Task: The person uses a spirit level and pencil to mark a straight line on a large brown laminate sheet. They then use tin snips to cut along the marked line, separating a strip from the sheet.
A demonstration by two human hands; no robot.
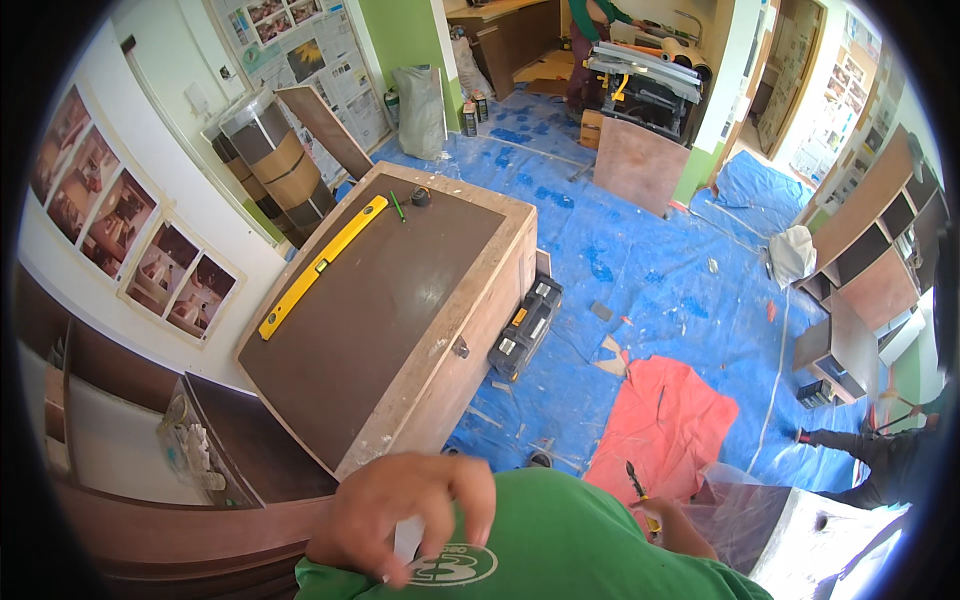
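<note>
The left hand (418, 505) is raised with bent fingers (474, 498), while the right hand (668, 520) is curled closed.

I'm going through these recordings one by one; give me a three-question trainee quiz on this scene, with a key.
1. Which hand holds the yellow-handled tool?
2. True or false: the green pencil and yellow level both lie on the brown-topped box.
3. The black toolbox rests on: A) the box's top; B) the blue sheet; C) the pink sheet.

Key: 1. The right hand. 2. True. 3. B.
</note>
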